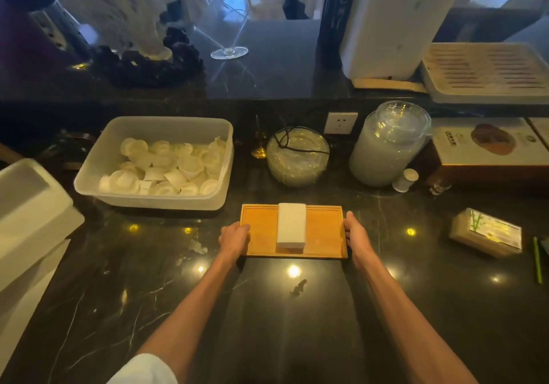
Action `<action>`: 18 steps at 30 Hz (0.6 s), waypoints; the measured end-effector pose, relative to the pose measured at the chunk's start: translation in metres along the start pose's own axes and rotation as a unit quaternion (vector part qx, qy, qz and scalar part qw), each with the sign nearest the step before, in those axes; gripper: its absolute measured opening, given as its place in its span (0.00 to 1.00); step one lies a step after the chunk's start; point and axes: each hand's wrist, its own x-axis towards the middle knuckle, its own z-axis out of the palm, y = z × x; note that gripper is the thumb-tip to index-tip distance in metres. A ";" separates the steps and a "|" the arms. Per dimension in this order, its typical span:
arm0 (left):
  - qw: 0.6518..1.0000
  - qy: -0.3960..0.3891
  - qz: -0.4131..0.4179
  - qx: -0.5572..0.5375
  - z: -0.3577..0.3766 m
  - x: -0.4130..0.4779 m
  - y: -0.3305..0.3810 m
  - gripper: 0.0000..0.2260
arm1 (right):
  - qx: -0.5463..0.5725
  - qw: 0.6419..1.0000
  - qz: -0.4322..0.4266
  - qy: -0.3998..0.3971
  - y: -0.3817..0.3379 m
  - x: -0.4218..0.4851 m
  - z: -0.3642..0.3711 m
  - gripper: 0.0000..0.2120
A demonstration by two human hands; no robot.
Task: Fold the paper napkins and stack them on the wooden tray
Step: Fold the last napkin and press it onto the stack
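At the middle of the dark counter point(416, 264), a neat stack of folded white napkins point(291, 229) sits centred on the wooden tray point(322, 229). We judge the paper light, soft and easily toppled, the tray stiff. Our left grip point(234, 236) clasps its left short edge and our right grip point(355, 232) its right, sensible holds if kept level.

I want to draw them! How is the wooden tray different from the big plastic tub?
The flat orange-brown wooden tray is shallow; the cloudy plastic tub is deep. The tray carries one neat white napkin stack; the tub holds jumbled white cups. The left hand and right hand hold the tray's ends; nothing touches the tub. Both are rectangular.
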 end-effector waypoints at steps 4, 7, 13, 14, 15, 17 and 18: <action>0.999 0.009 0.023 0.027 0.005 0.003 0.006 0.14 | -0.027 1.000 0.002 0.010 -0.005 0.013 0.001 0.25; 0.989 0.015 0.117 0.089 0.010 -0.016 -0.012 0.19 | -0.180 0.979 -0.096 0.034 0.007 -0.004 -0.001 0.23; 0.906 0.016 0.257 0.336 0.037 -0.070 -0.085 0.30 | -0.541 0.806 -0.239 0.023 0.088 -0.060 -0.001 0.32; 0.901 0.002 0.248 0.355 0.040 -0.070 -0.090 0.31 | -0.562 0.796 -0.226 0.017 0.095 -0.060 -0.001 0.33; 0.902 -0.010 0.234 0.363 0.041 -0.069 -0.090 0.31 | -0.573 0.792 -0.209 0.013 0.099 -0.060 -0.003 0.34; 0.913 -0.031 0.201 0.355 0.039 -0.065 -0.085 0.30 | -0.576 0.796 -0.186 0.007 0.100 -0.057 -0.005 0.35; 0.916 -0.041 0.190 0.351 0.037 -0.063 -0.081 0.30 | -0.576 0.797 -0.179 0.003 0.099 -0.057 -0.004 0.35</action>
